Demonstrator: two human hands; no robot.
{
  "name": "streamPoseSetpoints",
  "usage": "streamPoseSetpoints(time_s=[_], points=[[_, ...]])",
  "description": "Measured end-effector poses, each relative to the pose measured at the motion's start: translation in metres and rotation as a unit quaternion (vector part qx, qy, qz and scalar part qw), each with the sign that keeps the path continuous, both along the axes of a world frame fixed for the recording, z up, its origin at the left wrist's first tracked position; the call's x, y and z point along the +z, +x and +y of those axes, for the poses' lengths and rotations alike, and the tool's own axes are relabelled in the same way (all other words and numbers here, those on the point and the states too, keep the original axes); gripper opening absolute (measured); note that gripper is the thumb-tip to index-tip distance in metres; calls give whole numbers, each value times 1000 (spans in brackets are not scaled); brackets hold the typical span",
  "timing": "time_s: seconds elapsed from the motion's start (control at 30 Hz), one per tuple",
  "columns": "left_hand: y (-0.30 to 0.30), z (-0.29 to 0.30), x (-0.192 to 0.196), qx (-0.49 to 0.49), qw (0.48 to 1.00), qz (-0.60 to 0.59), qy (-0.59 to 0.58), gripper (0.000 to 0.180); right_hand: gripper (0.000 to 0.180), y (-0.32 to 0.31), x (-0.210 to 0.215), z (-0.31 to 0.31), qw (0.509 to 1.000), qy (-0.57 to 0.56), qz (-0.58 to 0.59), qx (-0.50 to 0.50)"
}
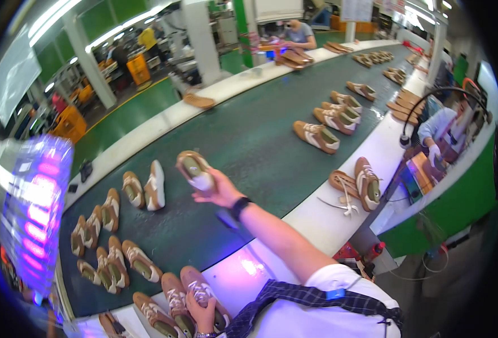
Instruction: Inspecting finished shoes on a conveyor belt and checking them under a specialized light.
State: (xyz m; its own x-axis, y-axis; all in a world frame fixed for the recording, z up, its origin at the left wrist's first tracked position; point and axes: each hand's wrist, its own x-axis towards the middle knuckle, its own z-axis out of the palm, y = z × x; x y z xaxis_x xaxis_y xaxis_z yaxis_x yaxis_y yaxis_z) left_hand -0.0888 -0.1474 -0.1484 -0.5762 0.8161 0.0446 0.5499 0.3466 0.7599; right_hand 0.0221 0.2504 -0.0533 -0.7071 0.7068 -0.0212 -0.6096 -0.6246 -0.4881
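Shoes [174, 290], three together, sit before us on the white bench [249, 265], our loosely curved left hand [200, 313] against the rightmost; right hand [222, 191] curled round one end, we hold a single shoe [191, 167] above the green belt [232, 135], nine others [117, 262] grouped at left.

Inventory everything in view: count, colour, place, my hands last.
Belt: one, dark green, centre.
Ledges: two, white, flanking belt.
Raised shoe: one, tan and white, above belt.
Belt shoes: many, brown and white, left and right.
Ledge shoes: three, brown and white, bottom.
Separate shoe: one, brown, ledge, right.
Flat pieces: several, brown, ledge, upper right.
Plastic sheeting: count unclear, tinted purple, left.
Boxes: at least two, orange, upper left.
Workers: three or more, mixed tops, background, right.
Left hand: one, bare, on ledge shoe.
Right hand: one, bare, holding raised shoe.
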Motion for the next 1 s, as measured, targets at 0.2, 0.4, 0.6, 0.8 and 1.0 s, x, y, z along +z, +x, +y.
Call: streamPoseSetpoints(time_s=[0.2,0.4,0.6,0.8,1.0], points=[[16,5,19,66,997,-20,-18,73,63,-13,-28,10,975,36,-158,152],[20,3,21,88,993,-22,-70,84,21,103,-96,56,919,67,-386,39],[22,10,34,65,992,-36,-103,87,50,277,-100,179,473,239,-801,-280],[25,13,30,75,988,-27,-132,89,51,397,-74,253,341,188,-865,-317],[21,19,34,64,984,-52,-157,92,63,440,-73,275,487,151,-851,-130]])
